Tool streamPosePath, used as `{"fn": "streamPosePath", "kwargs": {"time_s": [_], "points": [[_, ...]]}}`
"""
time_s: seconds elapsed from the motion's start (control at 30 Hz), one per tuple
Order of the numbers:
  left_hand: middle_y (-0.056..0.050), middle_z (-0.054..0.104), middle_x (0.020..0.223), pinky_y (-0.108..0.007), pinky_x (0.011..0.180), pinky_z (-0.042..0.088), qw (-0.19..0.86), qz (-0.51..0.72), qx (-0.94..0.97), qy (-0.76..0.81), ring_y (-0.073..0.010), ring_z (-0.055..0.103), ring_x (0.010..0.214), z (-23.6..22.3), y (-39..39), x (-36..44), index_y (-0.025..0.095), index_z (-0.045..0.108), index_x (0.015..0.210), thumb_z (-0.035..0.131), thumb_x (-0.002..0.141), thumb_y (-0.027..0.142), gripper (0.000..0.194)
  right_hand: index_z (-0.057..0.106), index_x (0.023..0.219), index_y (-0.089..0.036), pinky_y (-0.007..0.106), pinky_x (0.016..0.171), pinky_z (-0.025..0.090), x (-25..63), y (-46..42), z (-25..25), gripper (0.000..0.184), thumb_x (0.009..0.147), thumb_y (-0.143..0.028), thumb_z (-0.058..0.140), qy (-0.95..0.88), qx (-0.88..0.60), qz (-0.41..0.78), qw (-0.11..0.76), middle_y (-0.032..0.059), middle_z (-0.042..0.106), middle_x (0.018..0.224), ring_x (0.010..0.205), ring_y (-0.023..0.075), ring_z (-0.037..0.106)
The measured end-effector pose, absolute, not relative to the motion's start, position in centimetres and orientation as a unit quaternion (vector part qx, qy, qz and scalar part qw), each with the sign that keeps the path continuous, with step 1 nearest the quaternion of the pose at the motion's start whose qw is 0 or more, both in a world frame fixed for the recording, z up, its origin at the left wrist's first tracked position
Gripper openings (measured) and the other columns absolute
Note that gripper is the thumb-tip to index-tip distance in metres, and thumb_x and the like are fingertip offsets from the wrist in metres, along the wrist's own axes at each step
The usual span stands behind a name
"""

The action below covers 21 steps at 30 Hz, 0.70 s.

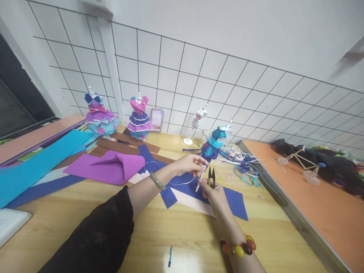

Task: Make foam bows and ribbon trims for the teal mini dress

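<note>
My left hand (189,165), a green bangle on its wrist, pinches the upper end of a narrow white strip (202,174) between thumb and fingertips. Close by on the right, my right hand (212,193) is closed around small scissors (212,174), their dark blades pointing up and slightly apart. Its thumb and finger also touch the strip's lower part. The scissors' handles are mostly hidden in the palm. Under both hands lie dark blue paper pieces (235,203) and a pale pink strip (192,202). A thin white cord (182,184) runs below my left hand.
Dressed miniature mannequins (101,117) stand along the grid wall, including a blue one (215,141) just beyond my hands. Purple paper (105,167) and turquoise paper (48,163) lie left. Tangled ribbon scraps (246,163) sit right, before an orange surface (313,197).
</note>
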<state>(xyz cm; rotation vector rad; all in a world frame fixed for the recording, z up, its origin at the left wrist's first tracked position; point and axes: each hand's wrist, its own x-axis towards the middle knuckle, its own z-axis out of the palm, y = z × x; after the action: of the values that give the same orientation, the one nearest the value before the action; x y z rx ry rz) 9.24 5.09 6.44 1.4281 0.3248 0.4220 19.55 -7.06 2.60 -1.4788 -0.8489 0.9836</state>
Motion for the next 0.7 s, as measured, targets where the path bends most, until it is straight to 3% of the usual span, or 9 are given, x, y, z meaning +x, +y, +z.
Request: {"fn": "streamPosePath", "kwargs": {"time_s": [0.17,0.3,0.43,0.7], "points": [[0.0,0.056,0.06,-0.017,0.044,0.04,0.722,0.192,0.652,0.132,-0.006,0.052,0.047,6.4,5.4,9.1,0.012,0.058,0.096,0.067,0.064,0.026,0.036,0.055,0.071,-0.015,0.021,0.041,0.017,20.5,-7.4,3.8,0.037,0.066,-0.051,0.06,-0.42,-0.662,0.377,0.493,-0.0071,0.028,0.048,0.042,0.0063,0.022],[0.001,0.056,0.06,-0.018,0.044,0.041,0.721,0.172,0.659,0.128,-0.0056,0.052,0.046,6.8,5.6,8.7,0.012,0.058,0.097,0.066,0.065,0.026,0.036,0.057,0.08,-0.015,0.023,0.041,0.019,21.9,-8.0,5.3,0.046,0.074,-0.058,0.043,-0.463,-0.672,0.358,0.453,-0.0054,0.029,0.05,0.044,0.0087,0.026],[0.0,0.057,0.061,-0.017,0.044,0.041,0.712,0.155,0.672,0.129,-0.0048,0.051,0.046,7.2,5.4,8.5,0.013,0.058,0.097,0.067,0.065,0.028,0.037,0.053,0.075,-0.016,0.024,0.041,0.014,22.7,-8.3,5.6,0.052,0.078,-0.062,0.03,-0.46,-0.65,0.413,0.441,-0.0073,0.022,0.048,0.041,0.0087,0.019],[0.001,0.056,0.064,-0.018,0.044,0.041,0.71,0.115,0.683,0.124,-0.0047,0.051,0.046,7.1,5.1,8.6,0.013,0.058,0.096,0.069,0.062,0.029,0.039,0.05,0.064,-0.017,0.023,0.042,0.013,22.8,-8.3,5.6,0.049,0.075,-0.063,0.037,-0.46,-0.658,0.417,0.427,-0.007,0.025,0.046,0.041,0.0081,0.019]]}}
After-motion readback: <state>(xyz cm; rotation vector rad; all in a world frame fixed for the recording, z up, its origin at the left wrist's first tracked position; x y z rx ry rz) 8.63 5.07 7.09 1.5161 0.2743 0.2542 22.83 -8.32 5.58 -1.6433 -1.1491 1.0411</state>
